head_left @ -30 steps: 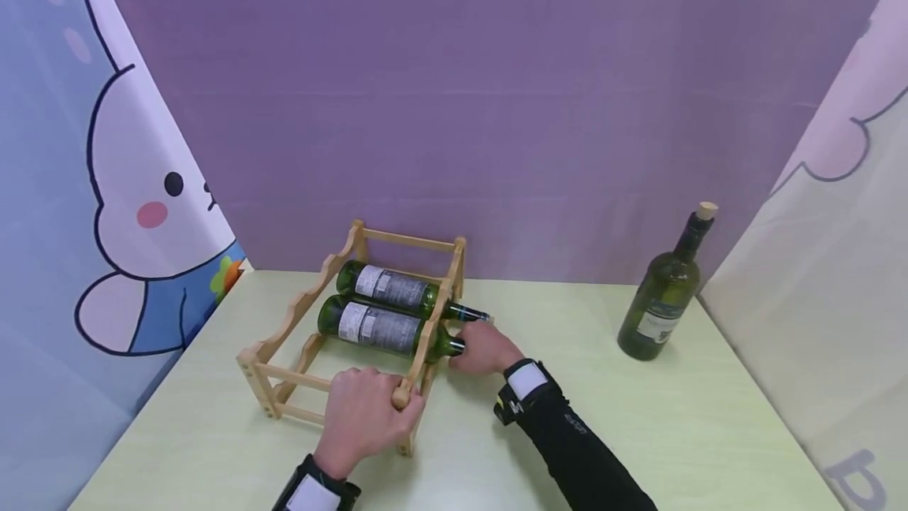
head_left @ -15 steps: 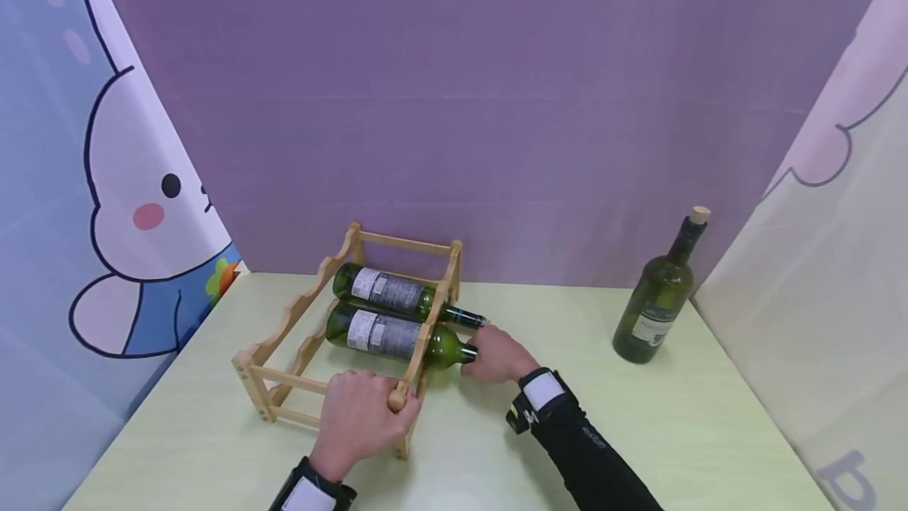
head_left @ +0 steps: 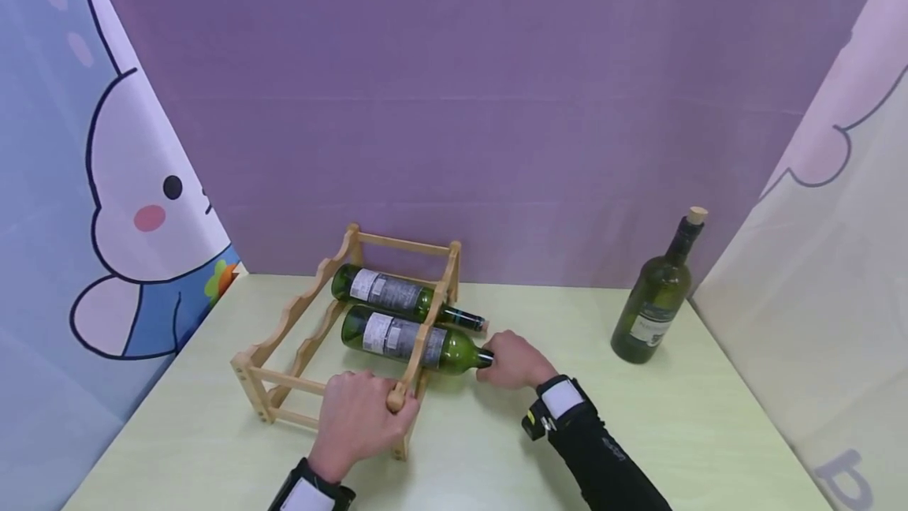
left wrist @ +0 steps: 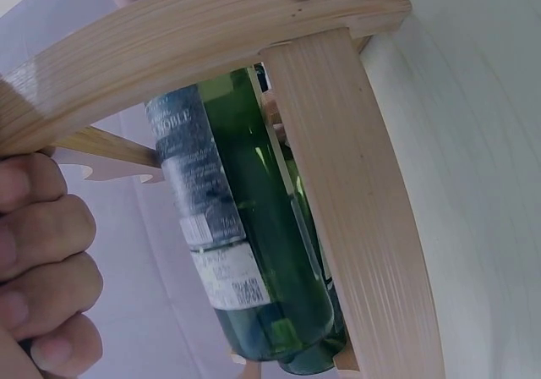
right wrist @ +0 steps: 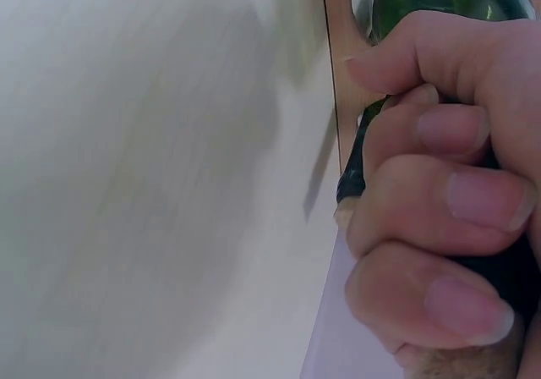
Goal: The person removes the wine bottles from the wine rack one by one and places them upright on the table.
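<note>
Bottle [head_left: 397, 337] of green glass lies partly inside a wooden rack [head_left: 291, 381], its long axis running left to right, base inside and neck jutting out past the rack's right side. Our right hand [head_left: 516, 361], the nearer to that neck, has its fingers curled around it. Our left hand [head_left: 360, 416], also curled, grips the rack's near corner, this side of the bottle's body. We see a second bottle [head_left: 386, 292] just beyond, roughly parallel.
</note>
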`<control>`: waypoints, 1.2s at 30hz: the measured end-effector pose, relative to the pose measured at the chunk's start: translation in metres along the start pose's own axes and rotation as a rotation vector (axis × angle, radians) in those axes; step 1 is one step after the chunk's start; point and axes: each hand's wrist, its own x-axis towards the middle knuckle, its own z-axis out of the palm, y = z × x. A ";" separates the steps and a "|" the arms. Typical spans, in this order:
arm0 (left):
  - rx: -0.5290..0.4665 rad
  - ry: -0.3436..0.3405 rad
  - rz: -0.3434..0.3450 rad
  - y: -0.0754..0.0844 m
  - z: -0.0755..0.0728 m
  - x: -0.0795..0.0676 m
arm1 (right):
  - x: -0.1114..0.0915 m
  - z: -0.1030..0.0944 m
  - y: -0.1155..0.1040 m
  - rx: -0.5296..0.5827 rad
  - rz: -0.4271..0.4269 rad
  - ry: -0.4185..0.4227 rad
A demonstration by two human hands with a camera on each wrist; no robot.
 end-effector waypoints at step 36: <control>-0.004 -0.033 -0.022 0.000 0.002 -0.001 | -0.047 -0.024 0.038 0.002 0.041 0.018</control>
